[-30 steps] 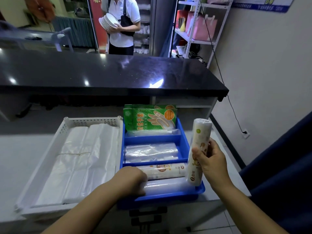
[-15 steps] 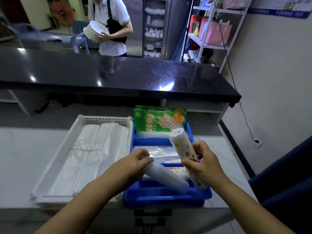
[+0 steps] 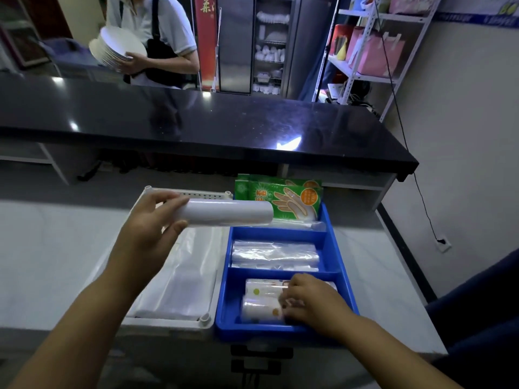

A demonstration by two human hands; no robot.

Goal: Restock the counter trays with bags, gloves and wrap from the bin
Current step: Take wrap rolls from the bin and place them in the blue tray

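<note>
My left hand (image 3: 148, 228) holds a plain white roll of wrap (image 3: 227, 213) level in the air, above the seam between the white tray (image 3: 165, 322) and the blue divided tray (image 3: 344, 279). My right hand (image 3: 311, 300) rests on two dotted wrap rolls (image 3: 261, 301) lying in the blue tray's near compartment, fingers closed over the front one. The middle compartment holds clear plastic bags (image 3: 275, 252). Green glove packs (image 3: 283, 196) stand in the far compartment. White bags (image 3: 179, 279) fill the white tray.
A black raised counter (image 3: 196, 122) runs across behind the trays. Beyond it a person (image 3: 157, 35) carries a stack of white plates (image 3: 112, 50). A metal shelf with pink bags (image 3: 376, 51) stands at the back right. A cable hangs down the right wall.
My left hand lifted the plain white roll out of the blue tray and up to the left. My right hand lowered the dotted roll flat into the near compartment beside the other one.
</note>
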